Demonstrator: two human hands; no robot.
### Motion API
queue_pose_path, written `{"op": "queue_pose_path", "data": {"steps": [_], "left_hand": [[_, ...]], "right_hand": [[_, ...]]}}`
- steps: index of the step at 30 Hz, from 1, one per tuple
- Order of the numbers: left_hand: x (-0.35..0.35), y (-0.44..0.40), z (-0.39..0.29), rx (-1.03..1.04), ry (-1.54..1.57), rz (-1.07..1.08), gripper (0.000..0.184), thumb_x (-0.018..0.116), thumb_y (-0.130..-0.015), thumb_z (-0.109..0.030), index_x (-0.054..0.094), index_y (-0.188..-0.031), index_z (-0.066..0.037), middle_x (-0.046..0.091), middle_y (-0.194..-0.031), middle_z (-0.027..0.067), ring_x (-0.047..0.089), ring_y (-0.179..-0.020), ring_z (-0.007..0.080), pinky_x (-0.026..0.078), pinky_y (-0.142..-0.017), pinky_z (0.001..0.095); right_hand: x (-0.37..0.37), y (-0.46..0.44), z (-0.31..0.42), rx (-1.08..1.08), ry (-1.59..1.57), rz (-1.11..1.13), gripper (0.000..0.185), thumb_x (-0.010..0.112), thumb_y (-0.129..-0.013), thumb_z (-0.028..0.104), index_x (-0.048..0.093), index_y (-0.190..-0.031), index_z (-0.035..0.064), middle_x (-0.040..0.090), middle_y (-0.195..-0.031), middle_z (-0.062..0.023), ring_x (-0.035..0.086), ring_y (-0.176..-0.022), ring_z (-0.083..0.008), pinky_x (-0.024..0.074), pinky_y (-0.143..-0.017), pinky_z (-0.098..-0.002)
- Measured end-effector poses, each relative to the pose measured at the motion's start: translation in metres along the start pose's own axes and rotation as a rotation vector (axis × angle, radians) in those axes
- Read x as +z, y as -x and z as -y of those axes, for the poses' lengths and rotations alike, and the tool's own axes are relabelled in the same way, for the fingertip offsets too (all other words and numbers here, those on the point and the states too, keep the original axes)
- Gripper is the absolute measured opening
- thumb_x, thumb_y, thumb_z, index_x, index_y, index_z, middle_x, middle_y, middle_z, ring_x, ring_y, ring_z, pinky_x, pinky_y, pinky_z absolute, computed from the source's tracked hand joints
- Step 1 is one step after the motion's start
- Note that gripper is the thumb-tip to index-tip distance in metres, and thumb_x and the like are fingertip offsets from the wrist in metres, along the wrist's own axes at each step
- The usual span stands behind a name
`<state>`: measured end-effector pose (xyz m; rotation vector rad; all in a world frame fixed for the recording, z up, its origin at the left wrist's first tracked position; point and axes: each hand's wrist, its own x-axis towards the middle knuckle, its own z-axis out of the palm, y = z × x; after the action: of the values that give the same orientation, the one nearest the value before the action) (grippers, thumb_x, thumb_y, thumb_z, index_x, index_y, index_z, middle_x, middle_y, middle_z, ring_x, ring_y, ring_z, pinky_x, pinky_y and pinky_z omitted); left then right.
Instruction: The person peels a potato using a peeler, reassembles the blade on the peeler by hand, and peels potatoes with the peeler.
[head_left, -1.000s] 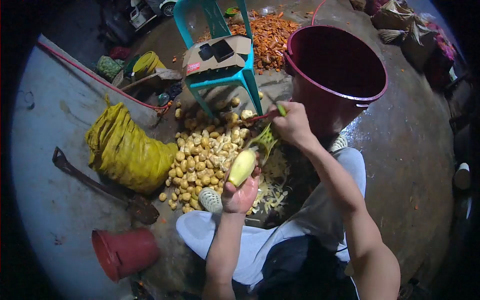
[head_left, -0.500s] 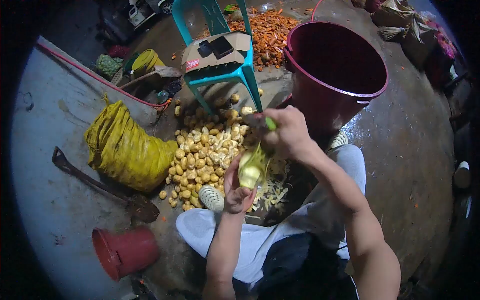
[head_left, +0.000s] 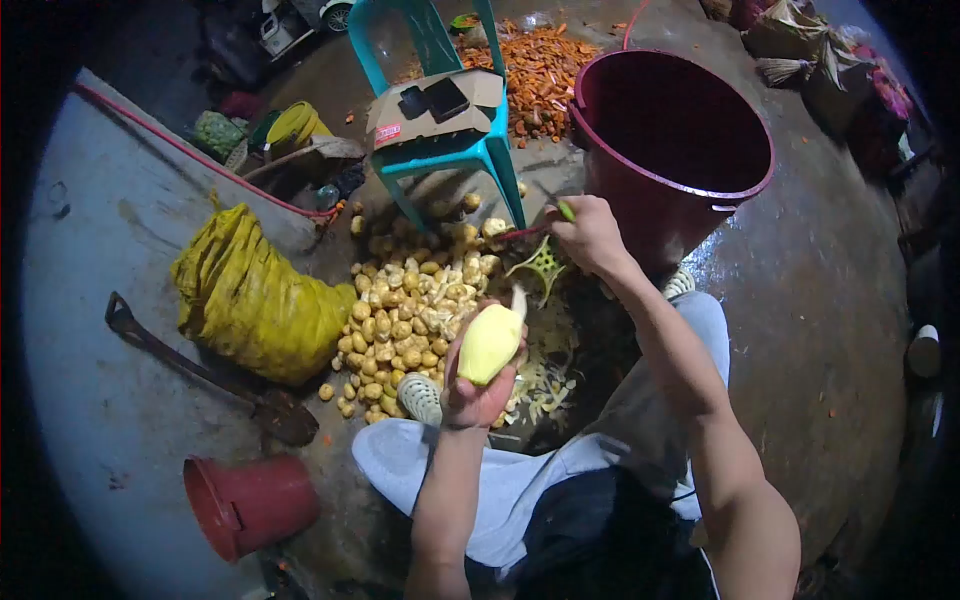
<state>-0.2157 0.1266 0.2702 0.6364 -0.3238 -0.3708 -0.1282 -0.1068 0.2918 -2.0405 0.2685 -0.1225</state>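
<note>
My left hand (head_left: 478,385) is closed around a large peeled potato (head_left: 490,345), smooth and pale yellow. A pale strip (head_left: 519,300) sticks up at its far end. My right hand (head_left: 588,235) grips a green-handled peeler (head_left: 566,210), up and to the right of the potato and apart from it; its blade is blurred and partly hidden by my fingers. A yellow-green perforated plastic piece (head_left: 543,266) is below my right hand. Thin peelings (head_left: 545,392) lie on the floor under my hands. Beyond my left hand is a heap of potatoes (head_left: 405,325), some peeled.
A teal chair (head_left: 445,158) bears cardboard and two dark devices. Right of it stands a large maroon tub (head_left: 650,205). Orange pieces (head_left: 545,70) are heaped behind. On the left are a yellow sack (head_left: 255,295), a shovel (head_left: 210,375) and a red bucket (head_left: 265,500).
My right hand has moved up and right, away from the potato, with the peeler. The potato has tilted in my left hand and shows more of its peeled side.
</note>
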Motion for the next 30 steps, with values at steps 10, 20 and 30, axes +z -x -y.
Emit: {"op": "queue_pose_path", "data": {"steps": [10, 20, 30], "left_hand": [[0.007, -0.002, -0.005, -0.096, 0.076, -0.074, 0.104, 0.089, -0.063, -0.036, 0.032, -0.138, 0.007, 0.05, -0.131, 0.0155, 0.051, -0.122, 0.0265, 0.04, -0.108, 0.0395], [0.016, -0.002, -0.001, 0.03, 0.016, -0.099, 0.101, 0.087, -0.066, -0.032, 0.03, -0.139, 0.009, 0.048, -0.136, 0.0137, 0.047, -0.127, 0.0248, 0.03, -0.114, 0.0381], [0.01, -0.003, 0.003, 0.028, 0.174, -0.105, 0.096, 0.084, -0.069, -0.029, 0.031, -0.138, 0.013, 0.046, -0.136, 0.0193, 0.049, -0.125, 0.0309, 0.038, -0.11, 0.0376]], "right_hand": [[0.008, 0.004, -0.003, -0.107, 0.084, -0.047, 0.025, 0.068, -0.075, 0.029, 0.068, -0.081, 0.0049, 0.063, -0.074, -0.0219, 0.066, -0.073, -0.037, 0.0518, -0.069, -0.0445], [0.006, 0.004, -0.004, -0.092, 0.014, -0.113, 0.021, 0.068, -0.073, 0.023, 0.068, -0.085, 0.006, 0.064, -0.074, -0.0206, 0.065, -0.072, -0.0376, 0.0516, -0.067, -0.0422], [0.007, 0.006, -0.005, -0.205, 0.064, -0.173, 0.021, 0.067, -0.076, 0.025, 0.069, -0.086, 0.0071, 0.062, -0.071, -0.0203, 0.063, -0.066, -0.0376, 0.0496, -0.064, -0.0429]]}}
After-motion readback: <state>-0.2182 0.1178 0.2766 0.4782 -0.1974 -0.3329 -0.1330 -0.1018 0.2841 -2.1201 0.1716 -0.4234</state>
